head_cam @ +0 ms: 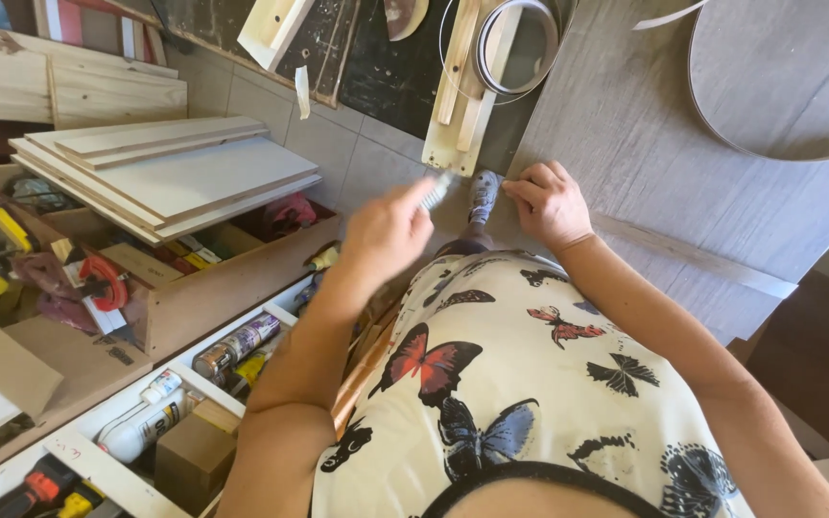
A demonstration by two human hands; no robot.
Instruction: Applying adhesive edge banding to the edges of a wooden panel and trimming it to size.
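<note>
Left hand point(386, 228) fingers clenched on one brush point(437, 190); right hand point(549, 203) fingers pressing one panel point(645, 144)

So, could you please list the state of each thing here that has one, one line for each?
left hand: closed around a small tool, raised beside the panel edge
small tool: held, blurred
right hand: fingers pressed flat on the grey panel
grey panel: lying flat
white boards: stacked on the wooden box
spray can: lying on its side
edge-band roll: coiled
</note>
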